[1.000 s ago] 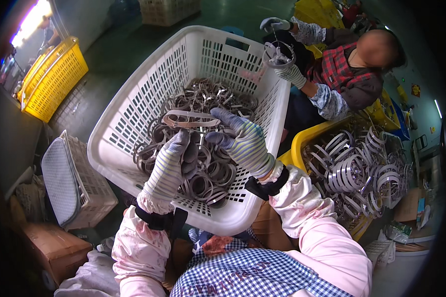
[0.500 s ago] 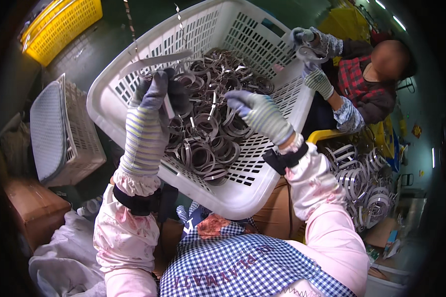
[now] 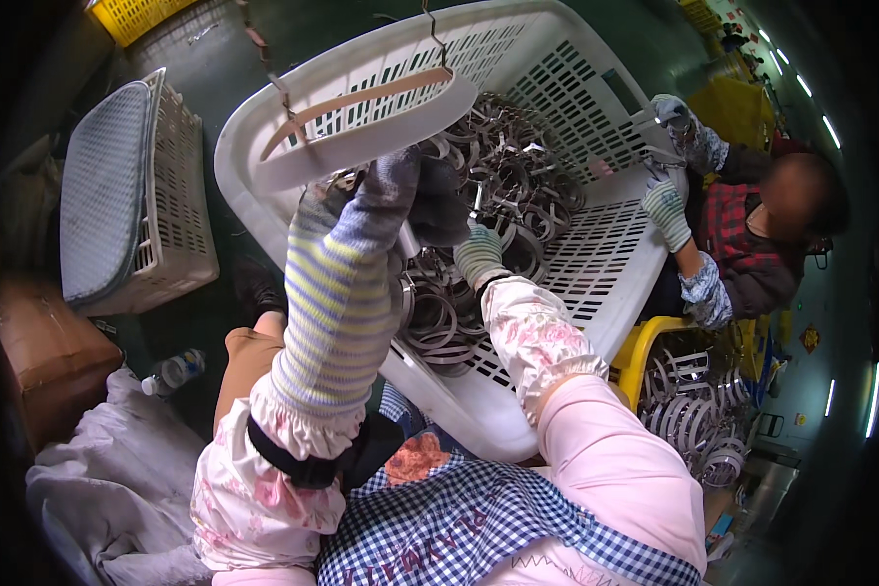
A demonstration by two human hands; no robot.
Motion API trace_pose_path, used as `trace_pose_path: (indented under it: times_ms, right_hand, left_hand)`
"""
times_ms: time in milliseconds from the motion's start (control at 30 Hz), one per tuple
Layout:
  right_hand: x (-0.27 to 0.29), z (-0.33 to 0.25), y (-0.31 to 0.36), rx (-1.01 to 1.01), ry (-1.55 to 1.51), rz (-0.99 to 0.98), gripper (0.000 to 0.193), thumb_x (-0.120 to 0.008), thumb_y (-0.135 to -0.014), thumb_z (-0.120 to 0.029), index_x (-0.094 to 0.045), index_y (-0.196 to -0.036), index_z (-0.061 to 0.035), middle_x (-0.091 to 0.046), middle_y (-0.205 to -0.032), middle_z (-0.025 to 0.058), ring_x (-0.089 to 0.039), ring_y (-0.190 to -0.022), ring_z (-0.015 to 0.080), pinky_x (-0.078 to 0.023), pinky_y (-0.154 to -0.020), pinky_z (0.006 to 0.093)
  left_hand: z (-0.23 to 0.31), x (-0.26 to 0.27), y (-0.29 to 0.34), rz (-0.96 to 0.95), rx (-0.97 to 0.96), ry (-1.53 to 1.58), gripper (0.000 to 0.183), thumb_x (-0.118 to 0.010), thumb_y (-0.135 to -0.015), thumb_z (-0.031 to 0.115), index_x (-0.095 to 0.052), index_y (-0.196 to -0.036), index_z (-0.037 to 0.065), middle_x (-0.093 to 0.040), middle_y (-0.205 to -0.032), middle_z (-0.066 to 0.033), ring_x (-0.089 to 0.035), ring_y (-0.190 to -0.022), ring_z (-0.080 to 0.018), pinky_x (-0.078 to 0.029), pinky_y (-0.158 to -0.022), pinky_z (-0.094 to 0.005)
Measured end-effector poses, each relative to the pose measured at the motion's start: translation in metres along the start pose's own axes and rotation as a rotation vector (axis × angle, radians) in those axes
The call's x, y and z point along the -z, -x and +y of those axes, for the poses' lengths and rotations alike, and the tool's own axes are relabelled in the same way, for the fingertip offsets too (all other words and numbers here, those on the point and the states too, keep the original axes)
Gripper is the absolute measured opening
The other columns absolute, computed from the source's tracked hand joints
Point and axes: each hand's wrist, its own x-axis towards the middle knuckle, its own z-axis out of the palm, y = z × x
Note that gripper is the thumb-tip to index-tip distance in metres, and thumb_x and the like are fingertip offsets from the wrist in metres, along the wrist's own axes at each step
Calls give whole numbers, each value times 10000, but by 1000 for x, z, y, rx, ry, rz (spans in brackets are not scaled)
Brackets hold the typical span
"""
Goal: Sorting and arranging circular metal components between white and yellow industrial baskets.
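Where wires (image 3: 256,41) hang, band (image 3: 381,140) slanting up rightward

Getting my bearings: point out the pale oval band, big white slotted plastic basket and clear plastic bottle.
Pale oval band (image 3: 366,144): head view, near side's outer face.
Big white basket (image 3: 501,427): head view, near corner.
Clear bottle (image 3: 174,373): head view, body.

There are two chains (image 3: 257,41), one hanging loop (image 3: 366,144), one bottle (image 3: 173,372) and one co-worker (image 3: 737,220).

A hanging hoop (image 3: 361,147) blocks the left of the basket (image 3: 498,415).
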Motion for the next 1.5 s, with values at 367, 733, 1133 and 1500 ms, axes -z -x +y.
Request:
trace_pose_path:
  times_ms: [367, 733, 1133, 1500]
  right_hand:
    - [6, 8, 3, -267, -132, -201, 316, -633, -920, -366, -691, -1084, -103, -709, -999, 193, -666, -977, 376, -527, -861, 477]
    - [173, 23, 15, 132, -1351, 351, 176, -618, -988, -132, -650, -1098, 2, -667, -1004, -10, -594, -892, 88, -505, -805, 270]
    - [266, 11, 131, 679, -2261, -94, 287, -561, -999, -245, -657, -950, 20, -317, -1575, 135, -231, -1471, 386, -110, -1213, 612]
    - [263, 8, 133, 444, -2076, 151, 372, -584, -990, -425, -626, -969, -55, -597, -1229, 101, -494, -1270, 242, -350, -1119, 425]
  left_hand:
    - [-4, 5, 12, 203, 178, -147, 253, -621, -983, 303, -645, -1029, 56, -694, -891, -62, -682, -736, -188, -559, -648, -339]
    - [-23, -10, 15, 90, 310, -239, 287, -650, -972, 213, -603, -1181, 22, -657, -904, -4, -599, -775, -91, -491, -704, -254]
    - [-23, -26, 29, -268, -127, -1398, 227, -682, -892, 153, -652, -1108, 87, -702, -919, -158, -671, -875, -386, -540, -732, -422]
    - [-34, -29, 28, -425, -298, -1539, 260, -672, -885, 161, -610, -1127, 89, -662, -827, -141, -651, -745, -366, -513, -636, -442]
